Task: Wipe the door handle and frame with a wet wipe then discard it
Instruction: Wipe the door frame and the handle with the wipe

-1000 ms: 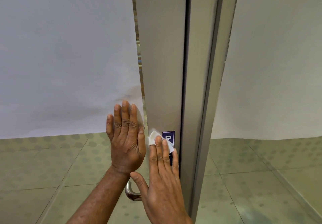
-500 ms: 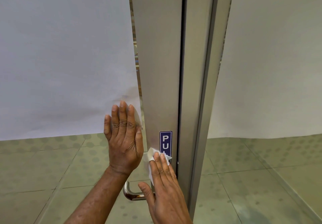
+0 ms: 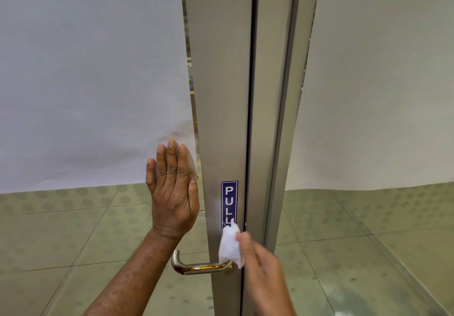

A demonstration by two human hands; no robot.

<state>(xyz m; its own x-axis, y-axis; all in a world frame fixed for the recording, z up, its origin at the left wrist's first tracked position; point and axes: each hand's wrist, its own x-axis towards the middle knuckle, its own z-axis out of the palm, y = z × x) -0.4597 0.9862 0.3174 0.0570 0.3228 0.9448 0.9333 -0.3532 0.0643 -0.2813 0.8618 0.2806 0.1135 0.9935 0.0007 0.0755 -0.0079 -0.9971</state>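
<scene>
A right hand (image 3: 262,264) is pinching a white wipe (image 3: 229,245) against the metal door frame (image 3: 221,94), at twelve o'clock from the handle (image 3: 196,266). The left hand (image 3: 173,192), fingers released, is lying flat on the glass at nine o'clock. Wiping seems midway; discarding is remaining.

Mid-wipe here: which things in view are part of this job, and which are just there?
Job: wipe in right hand; handle; frame; left hand, flat on the glass.

Just there: PULL sticker; white sheet behind the glass; floor tiles.
</scene>
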